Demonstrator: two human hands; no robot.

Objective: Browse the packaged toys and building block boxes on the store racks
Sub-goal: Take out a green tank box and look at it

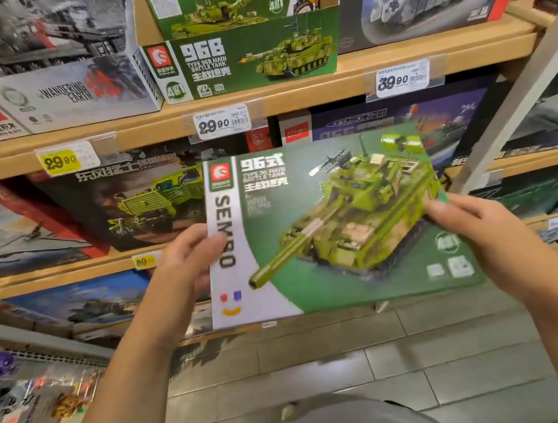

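Observation:
I hold a flat green building block box (333,227) with a green tank picture and a white "SEMBO" strip in front of the racks, its face tilted toward me. My left hand (187,256) grips its left edge, thumb on the white strip. My right hand (474,224) grips its right edge, thumb on the front. On the shelf above stands an open green display carton (244,59) marked "96B" with the same kind of tank box inside.
Wooden shelves (294,95) carry price tags 29.90 and 39.90. A grey "Wandering Earth" box (64,91) sits upper left, a dark truck box (141,196) behind my left hand, a blue ship box (398,123) behind. Small bagged toys (44,397) hang lower left. Tiled floor below.

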